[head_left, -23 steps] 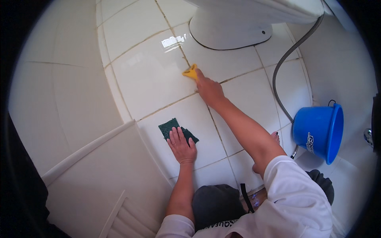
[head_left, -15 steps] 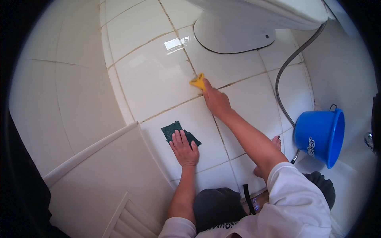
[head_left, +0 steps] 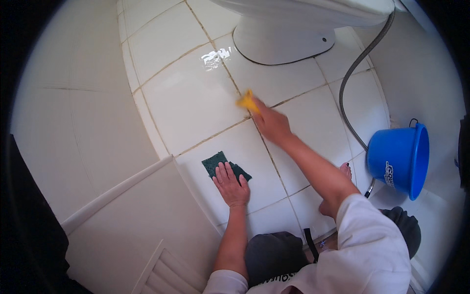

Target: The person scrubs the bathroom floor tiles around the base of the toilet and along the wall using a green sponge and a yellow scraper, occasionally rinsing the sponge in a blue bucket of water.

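Observation:
My right hand (head_left: pixel 272 125) grips a yellow hand tool (head_left: pixel 248 101) with a flared end, held low over the white tile floor (head_left: pixel 191 105). It is blurred, and its working edge is too unclear to tell its kind. The tool is beside a brown-stained grout line, close to where several tiles meet. Nearer to me, my left hand (head_left: pixel 229 185) lies flat with fingers stretched out on dark green scouring pads (head_left: pixel 213 162). These look like two overlapping pieces resting on a tile; the hand covers part of them.
A white toilet base (head_left: pixel 284 39) stands at the far side. A grey braided hose (head_left: pixel 346 93) runs down the right to the floor, beside a tilted blue bucket (head_left: pixel 394 157). At the left, a pale door panel (head_left: pixel 147 210) stands near my left arm. My bare foot (head_left: pixel 345 170) shows behind my right arm.
The right hand and yellow tool have shifted only slightly, close to the same grout joint. My left hand stays flat on the green pads. The whole view has turned a little.

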### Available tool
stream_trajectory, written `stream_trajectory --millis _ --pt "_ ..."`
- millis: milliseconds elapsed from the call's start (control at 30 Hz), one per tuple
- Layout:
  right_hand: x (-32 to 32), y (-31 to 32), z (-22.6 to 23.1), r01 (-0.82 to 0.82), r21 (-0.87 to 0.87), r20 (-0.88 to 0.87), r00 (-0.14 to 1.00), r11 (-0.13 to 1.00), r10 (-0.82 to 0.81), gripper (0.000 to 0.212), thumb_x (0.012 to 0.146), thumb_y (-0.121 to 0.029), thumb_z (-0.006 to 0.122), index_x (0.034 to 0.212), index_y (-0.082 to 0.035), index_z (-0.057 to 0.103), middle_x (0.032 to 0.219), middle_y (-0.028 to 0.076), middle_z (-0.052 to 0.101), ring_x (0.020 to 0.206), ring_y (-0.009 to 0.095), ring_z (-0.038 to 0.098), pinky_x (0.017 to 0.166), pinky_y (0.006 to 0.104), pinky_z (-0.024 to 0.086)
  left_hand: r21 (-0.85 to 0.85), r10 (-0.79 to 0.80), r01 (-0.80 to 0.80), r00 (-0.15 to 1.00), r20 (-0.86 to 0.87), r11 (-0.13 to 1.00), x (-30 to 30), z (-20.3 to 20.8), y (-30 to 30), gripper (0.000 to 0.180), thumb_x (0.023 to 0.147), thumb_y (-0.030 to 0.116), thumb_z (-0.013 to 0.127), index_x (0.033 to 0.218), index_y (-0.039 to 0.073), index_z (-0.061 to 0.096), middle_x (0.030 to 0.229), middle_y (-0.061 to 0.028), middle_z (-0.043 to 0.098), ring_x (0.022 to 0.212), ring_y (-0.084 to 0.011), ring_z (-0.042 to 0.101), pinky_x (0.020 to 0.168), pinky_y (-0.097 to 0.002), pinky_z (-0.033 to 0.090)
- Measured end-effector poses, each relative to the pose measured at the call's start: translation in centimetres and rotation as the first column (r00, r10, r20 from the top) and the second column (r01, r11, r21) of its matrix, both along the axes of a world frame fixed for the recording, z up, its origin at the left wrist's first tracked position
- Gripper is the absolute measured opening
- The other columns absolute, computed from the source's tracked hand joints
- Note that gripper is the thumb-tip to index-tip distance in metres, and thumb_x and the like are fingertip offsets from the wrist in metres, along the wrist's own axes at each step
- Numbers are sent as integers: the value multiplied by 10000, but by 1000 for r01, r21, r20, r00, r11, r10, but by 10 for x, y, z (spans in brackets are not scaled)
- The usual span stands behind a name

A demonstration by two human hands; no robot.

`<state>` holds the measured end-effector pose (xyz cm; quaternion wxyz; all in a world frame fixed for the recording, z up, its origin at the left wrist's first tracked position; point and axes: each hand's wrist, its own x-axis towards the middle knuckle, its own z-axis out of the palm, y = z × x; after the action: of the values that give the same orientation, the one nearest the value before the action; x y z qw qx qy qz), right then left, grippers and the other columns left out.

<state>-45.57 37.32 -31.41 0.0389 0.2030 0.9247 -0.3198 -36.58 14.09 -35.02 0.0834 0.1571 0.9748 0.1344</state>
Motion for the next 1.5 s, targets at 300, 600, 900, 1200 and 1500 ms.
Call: stream_trajectory --millis 300,600,900,1200,1500 --pt "37 3 2 -199 92 -3 980 976 200 460 901 -241 510 1344 -168 409 881 97 559 789 282 594 645 396 498 -29 -21 20 1000 -12 999 1 0 12 656 846 319 469 1424 68 289 1495 -120 247 1381 -294 211 1127 -468 118" --pt "36 -14 18 -300 160 217 940 941 263 423 889 -220 515 1309 -213 470 936 70 613 911 233 589 863 511 396 -24 1 -1 1000 -17 1000 0 -2 1 665 841 318 473 1431 79 280 1500 -111 237 1385 -287 203 1130 -464 106" --pt "-112 40 29 -704 598 170 579 383 798 495 831 -223 604 1303 -305 482 1234 55 505 1200 224 446 1063 553 180 4 1 -1 1000 29 1000 -3 3 11 656 844 305 466 1428 75 279 1497 -119 236 1387 -296 190 1129 -474 106" --pt "-106 17 10 -600 -54 255 765 799 592 555 723 -254 743 1206 -167 485 1043 145 595 955 317 601 798 436 464 51 1 -1 1000 0 999 -1 4 10 634 848 276 471 1418 59 297 1484 -135 261 1376 -310 218 1123 -485 116" --pt "-93 21 3 -742 -53 139 657 668 741 391 738 -258 737 996 -109 484 895 146 607 869 339 611 741 420 474 16 5 -5 1000 6 1000 -3 2 6 628 866 306 440 1425 64 288 1491 -132 249 1380 -305 209 1123 -482 121"
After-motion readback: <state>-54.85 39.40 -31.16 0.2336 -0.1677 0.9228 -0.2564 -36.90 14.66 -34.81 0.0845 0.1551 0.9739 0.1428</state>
